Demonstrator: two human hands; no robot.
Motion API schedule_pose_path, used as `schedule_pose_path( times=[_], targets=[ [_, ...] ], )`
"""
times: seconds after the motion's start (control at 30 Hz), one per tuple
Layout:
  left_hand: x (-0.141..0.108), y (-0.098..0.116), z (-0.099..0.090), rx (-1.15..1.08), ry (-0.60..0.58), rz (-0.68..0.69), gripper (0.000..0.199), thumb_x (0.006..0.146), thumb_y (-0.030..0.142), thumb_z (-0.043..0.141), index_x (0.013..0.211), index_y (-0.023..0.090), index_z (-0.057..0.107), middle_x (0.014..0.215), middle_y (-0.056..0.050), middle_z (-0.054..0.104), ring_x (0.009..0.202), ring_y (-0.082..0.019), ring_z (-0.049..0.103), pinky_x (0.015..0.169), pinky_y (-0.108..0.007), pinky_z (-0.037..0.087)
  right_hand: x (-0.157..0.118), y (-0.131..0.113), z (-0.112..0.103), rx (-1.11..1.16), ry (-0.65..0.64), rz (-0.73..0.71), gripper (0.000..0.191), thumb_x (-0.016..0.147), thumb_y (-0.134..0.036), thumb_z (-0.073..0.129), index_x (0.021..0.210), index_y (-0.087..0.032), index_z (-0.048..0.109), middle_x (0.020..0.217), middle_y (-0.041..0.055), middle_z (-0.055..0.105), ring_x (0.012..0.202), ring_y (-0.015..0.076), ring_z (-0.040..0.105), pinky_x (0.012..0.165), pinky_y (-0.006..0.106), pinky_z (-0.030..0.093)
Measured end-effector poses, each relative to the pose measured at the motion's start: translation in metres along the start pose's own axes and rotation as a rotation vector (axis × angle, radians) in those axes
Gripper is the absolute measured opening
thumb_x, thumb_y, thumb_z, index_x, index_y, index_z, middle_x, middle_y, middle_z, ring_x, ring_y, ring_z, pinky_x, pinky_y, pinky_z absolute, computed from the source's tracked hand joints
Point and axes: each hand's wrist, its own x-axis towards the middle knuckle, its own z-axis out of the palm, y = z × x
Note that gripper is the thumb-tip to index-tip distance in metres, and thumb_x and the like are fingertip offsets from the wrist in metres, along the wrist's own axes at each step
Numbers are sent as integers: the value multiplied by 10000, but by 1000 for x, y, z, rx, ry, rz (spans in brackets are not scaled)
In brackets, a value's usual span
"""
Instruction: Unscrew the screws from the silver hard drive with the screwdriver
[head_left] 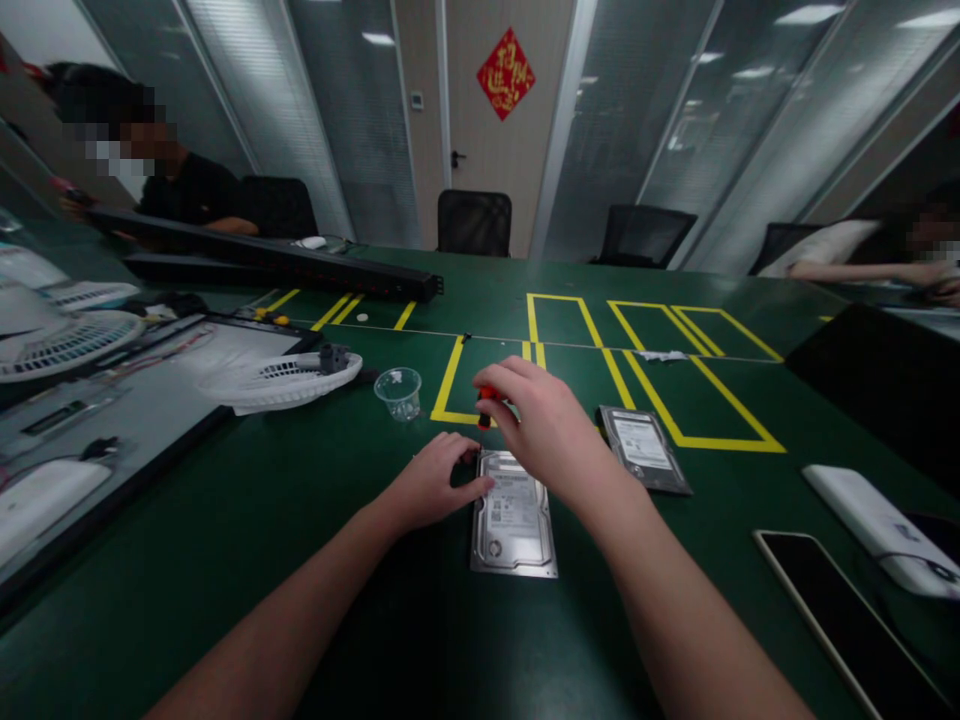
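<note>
A silver hard drive (514, 520) with a white label lies flat on the green table in front of me. My left hand (439, 480) grips its upper left edge, the thumb on the label and the fingertips by the far corner. Closed around a screwdriver (485, 408) with an orange-red and black handle is my right hand (536, 415). The screwdriver stands upright over that same corner; its tip is too small to make out. Right of my right forearm lies a second hard drive (645, 450). A clear plastic cup (399, 395) with small bits inside stands beyond my left hand.
Yellow tape outlines (731, 442) mark the table. At left are white fan parts (281, 382) and a large grey panel (150, 400); a long black bar (285, 255) lies behind. A phone (840, 610) and white device (877, 525) sit right. Two other people sit across.
</note>
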Motion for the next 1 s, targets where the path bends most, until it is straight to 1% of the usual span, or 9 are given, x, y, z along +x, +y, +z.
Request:
schedule_pose_path(
  times=[0.1,0.2,0.37,0.47,0.57,0.67,0.83,1.0],
  targets=[
    [0,1,-1,-1,-9,-7,337,889,473,678,1085,203,632,1001,-55,631,940,-245,572,820,-375,480,0,1,-3,17,-17,13,250,954,-117,494,1166,-185,608,1111,95,669,996,211,605,867,350,467],
    [0,1,-1,-2,-7,-12,331,887,471,678,1076,203,631,996,-55,630,936,-245,571,815,-375,479,-1,2,-4,37,-33,14,271,960,-99,448,1151,-184,621,1144,98,658,998,207,613,858,342,476],
    [0,-1,1,3,1,-5,331,886,468,678,1078,202,629,987,-52,626,928,-245,566,812,-378,477,-2,3,-4,22,-10,14,313,968,-87,419,1155,-201,642,1176,104,630,1026,210,613,857,344,481],
    [0,-1,2,0,3,2,322,884,462,683,1068,203,629,990,-51,627,927,-245,566,814,-379,477,-2,1,-4,33,-29,21,241,975,-139,477,1153,-200,627,1164,93,630,982,196,617,836,331,483],
    [0,-1,1,-5,7,10,326,884,457,685,1079,201,628,997,-52,627,928,-242,565,817,-379,475,-1,0,-3,3,-26,8,141,964,-200,555,1085,-195,628,1113,83,638,955,194,606,821,325,474],
    [0,0,0,-7,3,13,328,888,456,681,1084,199,625,997,-52,626,928,-241,565,814,-378,474,0,0,0,-50,-6,-5,95,967,-205,559,1035,-191,624,1057,77,650,936,197,593,808,328,461],
    [0,0,-1,-15,2,9,332,889,469,674,1078,200,630,1007,-60,634,937,-247,568,810,-378,475,0,2,0,-36,5,18,199,951,-154,550,1142,-180,596,1096,92,665,993,218,599,855,355,468],
    [0,-1,0,-15,11,9,328,883,465,680,1075,202,635,995,-58,635,932,-246,571,813,-379,480,-1,3,-2,20,-4,22,219,972,-150,485,1119,-186,643,1172,103,643,1008,207,616,869,349,482]
  ],
)
